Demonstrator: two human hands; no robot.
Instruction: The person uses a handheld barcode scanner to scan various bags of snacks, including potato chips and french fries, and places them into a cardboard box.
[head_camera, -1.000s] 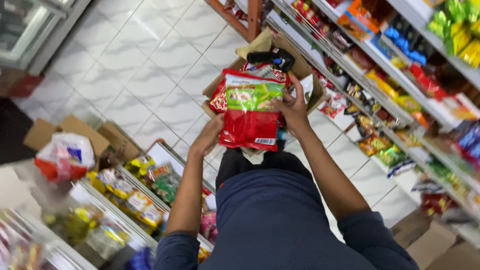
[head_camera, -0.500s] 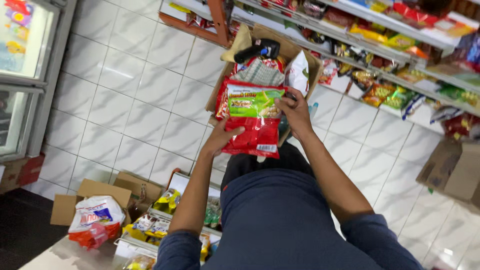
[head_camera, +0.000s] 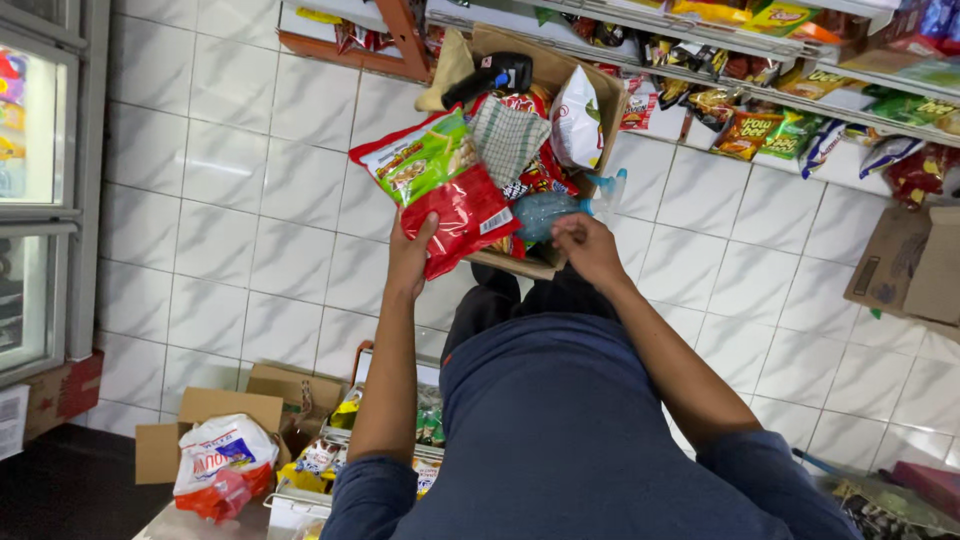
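My left hand (head_camera: 410, 255) holds a stack of red and green snack packets (head_camera: 440, 185) from below, lifted beside an open cardboard box (head_camera: 545, 75). My right hand (head_camera: 585, 245) is closed on a blue spray bottle (head_camera: 555, 210) that lies at the box's near edge. Inside the box are more snack bags, a white bag (head_camera: 577, 120), a checked cloth (head_camera: 507, 140) and a black handheld scanner (head_camera: 495, 75). My dark trousers and blue top fill the lower middle of the view.
Shelves with snack packets (head_camera: 780, 120) run along the top right. A glass-door cooler (head_camera: 35, 190) stands at left. Open cartons (head_camera: 205, 430) with bags and a crate of goods (head_camera: 410, 420) sit below. Another carton (head_camera: 905, 265) lies at right. White tiled floor (head_camera: 230, 200).
The right hand has let go of the packets and moved right onto the spray bottle. The left hand alone now holds the packets, tilted left. The view has swung.
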